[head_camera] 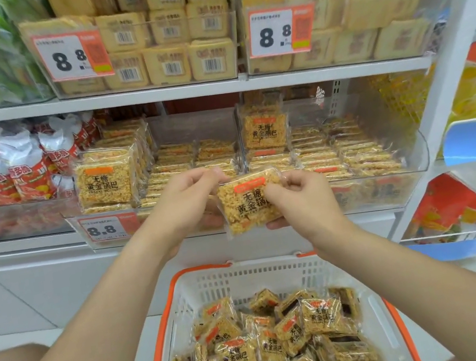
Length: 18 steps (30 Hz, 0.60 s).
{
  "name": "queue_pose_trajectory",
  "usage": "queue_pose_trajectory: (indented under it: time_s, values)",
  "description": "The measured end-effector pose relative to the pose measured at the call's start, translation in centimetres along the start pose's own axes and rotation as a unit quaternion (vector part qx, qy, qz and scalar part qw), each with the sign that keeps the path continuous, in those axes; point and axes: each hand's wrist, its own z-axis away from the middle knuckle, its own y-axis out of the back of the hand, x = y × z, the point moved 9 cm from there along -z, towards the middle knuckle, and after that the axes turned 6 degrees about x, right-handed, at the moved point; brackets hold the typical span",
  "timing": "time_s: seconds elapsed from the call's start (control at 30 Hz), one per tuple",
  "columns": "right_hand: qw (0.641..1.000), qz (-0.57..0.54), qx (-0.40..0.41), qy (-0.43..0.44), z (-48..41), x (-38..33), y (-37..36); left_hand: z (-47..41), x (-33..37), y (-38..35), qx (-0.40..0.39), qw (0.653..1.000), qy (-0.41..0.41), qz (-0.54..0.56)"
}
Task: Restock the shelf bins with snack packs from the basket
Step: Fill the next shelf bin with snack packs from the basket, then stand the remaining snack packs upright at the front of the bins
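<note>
A clear-wrapped golden rice-cracker snack pack [246, 207] with an orange label is held upright in front of the lower shelf bins. My left hand [189, 198] pinches its upper left corner. My right hand [300, 198] grips its right edge, fingers curled behind it. Below them stands a white basket with orange rim [171, 313], holding several of the same packs [278, 342]. The left clear bin [163, 161] has packs standing at its left and rows lying flat. The right clear bin [416, 155] holds flat rows and one upright pack [266, 129].
The upper shelf [151, 92] carries two clear bins of pale cracker packs with 8.8 price tags [71, 55]. Red and white snack bags [15, 168] fill the bin to the left. A white upright post [449, 54] bounds the shelf on the right, with blue trays beyond.
</note>
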Motion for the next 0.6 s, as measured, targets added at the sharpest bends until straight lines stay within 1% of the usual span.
queue_pose_trajectory:
  time_s: [0.13,0.2,0.3,0.37,0.43,0.53,0.6]
  values:
    - [1.0,0.024,0.002,0.004,-0.1,-0.1,-0.1,-0.7,0.1,0.3,0.034,0.999,-0.029,0.014]
    - [1.0,0.02,0.002,0.014,-0.6,-0.7,-0.2,-0.8,0.4,0.2,0.042,0.998,-0.029,0.029]
    - [0.998,0.01,0.041,0.042,-2.1,-1.8,0.9,-1.2,1.4,-0.2,0.07,0.996,-0.041,0.033]
    - [0.993,-0.007,0.097,0.063,-3.7,-2.6,2.3,-1.8,2.4,-0.3,0.11,0.989,-0.092,-0.021]
    - [0.985,-0.026,0.153,0.078,-5.3,-3.0,3.7,-2.3,2.9,-0.9,0.133,0.974,-0.146,-0.108]
    - [0.976,0.004,0.203,0.073,-8.3,-2.4,5.1,-3.1,2.6,-2.5,0.13,0.957,-0.166,-0.2]
    - [0.975,0.053,0.204,0.066,-10.1,-1.8,5.3,-3.7,2.1,-3.4,0.121,0.952,-0.159,-0.233]
